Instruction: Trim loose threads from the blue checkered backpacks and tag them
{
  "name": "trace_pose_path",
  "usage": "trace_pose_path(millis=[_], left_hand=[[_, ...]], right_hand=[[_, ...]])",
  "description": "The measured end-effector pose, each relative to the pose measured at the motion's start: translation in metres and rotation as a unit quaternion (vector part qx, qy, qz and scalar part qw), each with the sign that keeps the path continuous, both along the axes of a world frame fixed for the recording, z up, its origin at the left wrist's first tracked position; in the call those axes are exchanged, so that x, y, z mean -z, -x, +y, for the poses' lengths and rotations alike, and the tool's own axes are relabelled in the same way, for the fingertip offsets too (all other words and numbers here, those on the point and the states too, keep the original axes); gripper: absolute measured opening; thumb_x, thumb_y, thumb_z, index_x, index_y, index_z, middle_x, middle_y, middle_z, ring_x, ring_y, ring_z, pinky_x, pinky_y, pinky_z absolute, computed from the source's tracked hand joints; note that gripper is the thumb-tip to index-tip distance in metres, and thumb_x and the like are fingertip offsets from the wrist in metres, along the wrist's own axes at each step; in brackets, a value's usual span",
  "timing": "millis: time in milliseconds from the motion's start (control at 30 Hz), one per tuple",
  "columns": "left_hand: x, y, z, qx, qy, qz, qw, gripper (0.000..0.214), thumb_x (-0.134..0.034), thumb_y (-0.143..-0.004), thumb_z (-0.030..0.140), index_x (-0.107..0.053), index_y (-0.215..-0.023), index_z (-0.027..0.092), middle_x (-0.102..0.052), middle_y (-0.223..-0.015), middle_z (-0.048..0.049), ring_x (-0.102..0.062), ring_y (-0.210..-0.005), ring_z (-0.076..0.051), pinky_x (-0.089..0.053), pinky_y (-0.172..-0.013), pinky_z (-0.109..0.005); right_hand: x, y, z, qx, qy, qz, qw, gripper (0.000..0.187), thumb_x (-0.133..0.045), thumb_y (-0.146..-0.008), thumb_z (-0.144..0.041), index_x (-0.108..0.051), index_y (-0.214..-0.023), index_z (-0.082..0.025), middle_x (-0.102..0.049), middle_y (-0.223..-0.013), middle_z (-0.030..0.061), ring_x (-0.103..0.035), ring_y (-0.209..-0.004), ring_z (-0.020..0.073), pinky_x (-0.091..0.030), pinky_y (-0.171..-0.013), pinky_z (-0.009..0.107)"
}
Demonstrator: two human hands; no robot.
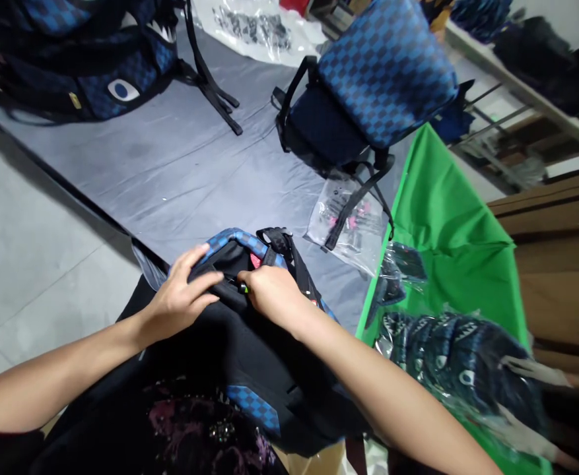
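Note:
A black backpack (249, 343) with blue checkered trim lies against my body at the table's edge, its mouth partly open. My left hand (183, 293) is at the left of that opening, fingers apart and touching the rim. Inside the right part of the mouth, my right hand (274, 297) is closed with its fingertips pinched. A small black and yellow-green thing (243, 287) shows at those fingertips; its kind is unclear. Something pink-red (255, 261) sits just behind, inside the bag. My right hand's lower fingers are hidden.
Blue checkered backpacks stand on the grey-covered table (210, 171): one at the back right (388, 72), one with an eye at left (121, 89). A clear plastic packet (346, 221) lies near a green bin (457, 244) of wrapped bags. Another person's gloved hands (531, 369) reach in there.

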State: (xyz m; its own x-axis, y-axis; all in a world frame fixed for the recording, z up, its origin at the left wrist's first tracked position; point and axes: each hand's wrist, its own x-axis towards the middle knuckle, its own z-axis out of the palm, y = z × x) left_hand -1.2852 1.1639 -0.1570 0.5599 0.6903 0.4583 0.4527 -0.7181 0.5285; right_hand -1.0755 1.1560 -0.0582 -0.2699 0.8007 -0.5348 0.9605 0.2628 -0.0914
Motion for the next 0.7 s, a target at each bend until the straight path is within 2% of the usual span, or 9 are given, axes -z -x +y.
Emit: trace_pose_path(millis=[33,100,167,233,333,500,633,700], left_hand=[[0.001,0.001,0.000,-0.046,0.049,0.004,0.998,0.061,-0.067,-0.089,0.030,-0.042,-0.144,0.021,-0.022,-0.161,-0.0179,-0.030,-0.148,-0.034,-0.039,-0.116,-0.053],[0.003,0.002,0.000,-0.107,0.164,0.035,0.980,0.075,-0.063,-0.090,0.042,-0.030,-0.152,0.017,-0.032,-0.158,-0.0197,-0.035,-0.146,-0.033,-0.039,-0.116,-0.053],[0.004,0.003,0.001,-0.108,0.247,0.062,0.961,0.072,-0.057,-0.092,0.048,-0.032,-0.151,0.017,-0.047,-0.150,-0.0156,-0.046,-0.139,-0.029,-0.040,-0.116,-0.049],[0.005,0.005,0.001,-0.103,0.279,0.067,0.952,0.066,-0.054,-0.092,0.052,-0.038,-0.148,0.018,-0.054,-0.145,-0.0117,-0.053,-0.134,-0.026,-0.042,-0.115,-0.045],[0.013,0.009,0.000,-0.117,0.276,0.062,0.952,0.067,-0.051,-0.092,0.056,-0.041,-0.146,0.018,-0.056,-0.143,-0.0115,-0.056,-0.131,-0.027,-0.046,-0.111,-0.044],[0.032,0.010,0.005,-0.107,0.247,0.050,0.962,0.066,-0.049,-0.091,0.059,-0.045,-0.143,0.019,-0.062,-0.137,-0.0106,-0.062,-0.123,-0.027,-0.050,-0.107,-0.042],[0.035,0.010,0.007,-0.110,0.225,0.042,0.967,0.065,-0.049,-0.090,0.059,-0.047,-0.141,0.020,-0.065,-0.133,-0.0086,-0.066,-0.118,-0.028,-0.053,-0.104,-0.041],[0.035,0.010,0.007,-0.116,0.228,0.038,0.966,0.064,-0.051,-0.089,0.059,-0.048,-0.141,0.023,-0.067,-0.130,-0.0065,-0.067,-0.116,-0.028,-0.054,-0.102,-0.040]], right_hand=[[0.003,0.001,0.002,0.002,0.004,-0.002,1.000,0.035,-0.044,-0.091,-0.011,-0.070,-0.113,-0.019,-0.076,-0.100,0.0138,-0.072,-0.094,0.0242,-0.048,-0.075,0.029],[0.008,0.002,0.005,0.006,0.009,0.001,1.000,0.034,-0.045,-0.090,-0.009,-0.071,-0.111,-0.019,-0.076,-0.100,0.0141,-0.072,-0.095,0.0256,-0.049,-0.075,0.030],[0.011,0.002,0.005,0.011,0.009,0.002,1.000,0.033,-0.047,-0.089,-0.009,-0.071,-0.109,-0.018,-0.076,-0.099,0.0148,-0.072,-0.095,0.0269,-0.050,-0.075,0.031],[0.010,0.002,0.003,0.011,0.015,0.000,1.000,0.031,-0.047,-0.090,-0.010,-0.071,-0.108,-0.018,-0.075,-0.098,0.0147,-0.072,-0.095,0.0263,-0.050,-0.077,0.031],[0.006,0.002,-0.001,-0.009,0.008,0.009,1.000,0.031,-0.044,-0.093,-0.010,-0.070,-0.108,-0.017,-0.074,-0.100,0.0133,-0.071,-0.093,0.0236,-0.052,-0.077,0.030],[0.018,0.012,0.008,0.027,-0.093,0.078,0.992,0.030,-0.049,-0.091,-0.015,-0.065,-0.117,-0.018,-0.075,-0.101,0.0109,-0.071,-0.092,0.0228,-0.051,-0.077,0.031],[0.032,0.026,0.026,0.041,-0.073,0.121,0.989,0.026,-0.054,-0.089,-0.020,-0.068,-0.111,-0.018,-0.076,-0.100,0.0105,-0.072,-0.094,0.0233,-0.049,-0.072,0.028],[0.032,0.029,0.030,0.014,-0.071,0.118,0.990,0.025,-0.055,-0.089,-0.021,-0.067,-0.111,-0.017,-0.076,-0.099,0.0107,-0.072,-0.092,0.0233,-0.048,-0.068,0.028]])
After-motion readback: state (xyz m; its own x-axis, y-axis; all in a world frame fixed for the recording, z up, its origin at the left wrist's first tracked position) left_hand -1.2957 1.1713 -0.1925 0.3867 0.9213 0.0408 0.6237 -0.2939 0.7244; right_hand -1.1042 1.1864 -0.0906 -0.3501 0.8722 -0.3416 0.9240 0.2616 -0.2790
